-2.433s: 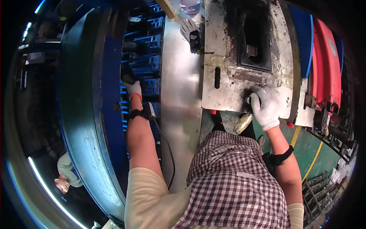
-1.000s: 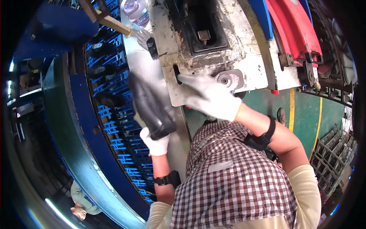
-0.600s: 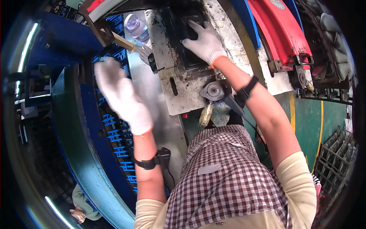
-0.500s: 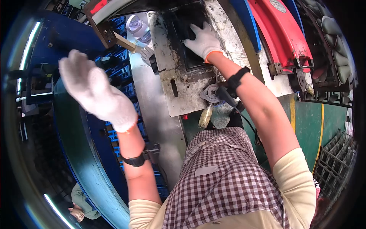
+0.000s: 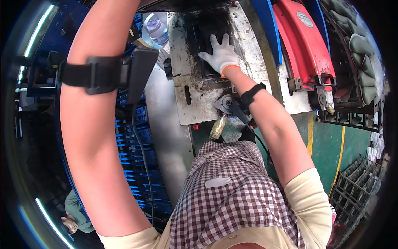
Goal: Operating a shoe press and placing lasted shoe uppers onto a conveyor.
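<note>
Fingers of my right hand (image 5: 222, 58) spread over black piece (image 5: 204, 31) toward far edge of plate (image 5: 201, 112). Probably stiff, grip sides. Left hand unseen, can't tell

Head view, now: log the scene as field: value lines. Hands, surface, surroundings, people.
left hand: out of frame; left arm runs off the top edge
right hand: white glove, fingers spread, at the plate's dark middle; contact unclear
plate: pale metal, blackened, stained
near edge: wrapped handle jutting past it
left of plate: clear bottle
right of plate: red cover
clothing: checked apron
other person: lower left, partly seen
</note>
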`<action>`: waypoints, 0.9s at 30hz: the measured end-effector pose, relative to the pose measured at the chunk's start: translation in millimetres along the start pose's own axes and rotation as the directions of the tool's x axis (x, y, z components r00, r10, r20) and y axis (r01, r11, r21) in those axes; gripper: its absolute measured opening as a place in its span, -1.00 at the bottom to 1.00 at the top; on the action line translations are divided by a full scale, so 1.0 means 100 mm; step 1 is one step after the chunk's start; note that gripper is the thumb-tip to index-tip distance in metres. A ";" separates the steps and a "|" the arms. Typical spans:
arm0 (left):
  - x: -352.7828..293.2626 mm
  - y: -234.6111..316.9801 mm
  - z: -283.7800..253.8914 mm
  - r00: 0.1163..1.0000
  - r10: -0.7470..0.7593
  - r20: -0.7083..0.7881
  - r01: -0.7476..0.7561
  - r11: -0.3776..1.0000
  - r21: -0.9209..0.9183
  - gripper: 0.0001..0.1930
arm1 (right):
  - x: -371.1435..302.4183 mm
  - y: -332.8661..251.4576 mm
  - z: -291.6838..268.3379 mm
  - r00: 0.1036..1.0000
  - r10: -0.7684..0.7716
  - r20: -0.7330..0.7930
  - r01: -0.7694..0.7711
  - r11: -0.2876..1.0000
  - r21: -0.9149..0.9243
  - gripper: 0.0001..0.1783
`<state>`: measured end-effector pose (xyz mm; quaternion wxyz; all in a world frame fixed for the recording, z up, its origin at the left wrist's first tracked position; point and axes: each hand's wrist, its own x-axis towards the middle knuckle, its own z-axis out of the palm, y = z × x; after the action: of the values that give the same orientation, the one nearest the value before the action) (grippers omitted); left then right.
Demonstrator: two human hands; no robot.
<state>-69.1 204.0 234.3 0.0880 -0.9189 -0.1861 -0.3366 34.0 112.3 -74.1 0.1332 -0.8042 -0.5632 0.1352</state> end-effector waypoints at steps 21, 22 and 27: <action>-1.58 1.16 1.11 0.579 -0.076 0.812 0.451 0.859 -0.241 -0.52 | -2.33 1.34 0.05 0.524 -0.348 0.778 -0.555 0.553 0.621 -0.28; -1.72 1.21 1.21 0.590 -0.095 0.802 0.441 0.869 -0.222 -0.53 | -2.26 1.25 0.10 0.499 -0.394 0.772 -0.559 0.535 0.634 -0.20; -2.04 1.37 1.44 0.593 -0.199 0.780 0.480 0.865 -0.144 -0.53 | -2.10 0.94 0.25 0.383 -0.582 0.717 -0.714 0.306 0.630 -0.10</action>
<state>-73.4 62.5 -12.7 -0.2225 -0.9208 -0.3187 0.0305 37.8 -114.7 -117.5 0.2313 -0.3529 -0.2815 0.8618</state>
